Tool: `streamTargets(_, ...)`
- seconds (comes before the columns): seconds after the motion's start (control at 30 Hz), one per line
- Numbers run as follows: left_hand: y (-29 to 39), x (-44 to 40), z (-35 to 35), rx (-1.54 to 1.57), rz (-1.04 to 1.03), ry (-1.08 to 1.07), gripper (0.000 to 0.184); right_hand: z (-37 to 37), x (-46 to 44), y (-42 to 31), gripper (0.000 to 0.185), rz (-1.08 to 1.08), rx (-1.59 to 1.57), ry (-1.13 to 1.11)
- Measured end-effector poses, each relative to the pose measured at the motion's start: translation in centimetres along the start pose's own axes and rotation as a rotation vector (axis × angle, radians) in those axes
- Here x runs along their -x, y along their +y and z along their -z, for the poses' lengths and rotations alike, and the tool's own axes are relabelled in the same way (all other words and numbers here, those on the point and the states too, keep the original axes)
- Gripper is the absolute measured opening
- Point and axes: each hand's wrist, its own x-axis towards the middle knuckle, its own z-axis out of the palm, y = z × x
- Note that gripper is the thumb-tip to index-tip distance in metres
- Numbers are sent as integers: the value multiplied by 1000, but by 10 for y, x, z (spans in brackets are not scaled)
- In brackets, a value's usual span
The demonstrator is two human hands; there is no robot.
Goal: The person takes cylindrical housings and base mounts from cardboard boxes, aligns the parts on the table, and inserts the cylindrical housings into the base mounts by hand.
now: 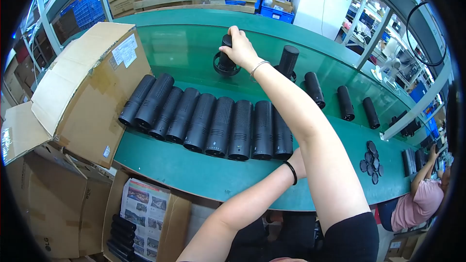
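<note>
At the back of the green table, my right hand (239, 48) is wrapped round the top of an upright black cylinder (226, 61), which stands within a round black ring-like base (226, 71). My left hand (299, 163) is beside the near right end of a row of several black perforated cylinders (224, 121); my right forearm hides its fingers. Another upright black cylinder (289, 59) on a black base stands to the right of my right hand. Farther right, three black cylinders lie on the table, one of them here (345, 103).
An open cardboard box (92, 97) borders the row on the left. Small black discs (373, 160) lie at the right. A lower box (177, 221) holds black cylinders and printed paper. A co-worker in a pink top (418, 204) sits at the far right.
</note>
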Motion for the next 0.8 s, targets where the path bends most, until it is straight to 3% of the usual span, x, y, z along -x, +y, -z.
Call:
streamTargets(0.07, -16, 0, -4, 301, 96, 2, 38, -10, -2, 5, 43, 49, 36, -43)
streamTargets(0.13, -17, 1, -1, 258, 65, 30, 37, -18, -5, 15, 42, 85, 52, -77)
streamTargets(0.3, 3, -1, 5, -371, -113, 85, 32, 0, -2, 24, 48, 67, 267, -185)
streamTargets(0.4, 25, -9, 5, -865, 234, -260, 27, 36, 6, 29, 46, 181, 335, -270)
streamTargets(0.43, 33, -7, 5, -983, 169, -279, 25, 51, 10, 31, 45, 237, 355, -296)
streamTargets(0.57, 36, -4, 4, -925, 60, -254, 28, 125, 69, 23, 36, 386, 222, -388)
streamTargets(0.7, 44, -4, 0, -902, 51, -290, 31, 215, 160, 14, 32, 239, -19, -662)
streamTargets(0.8, 42, -4, -6, -921, 73, -332, 32, 278, 245, 26, 33, -82, -125, -657)
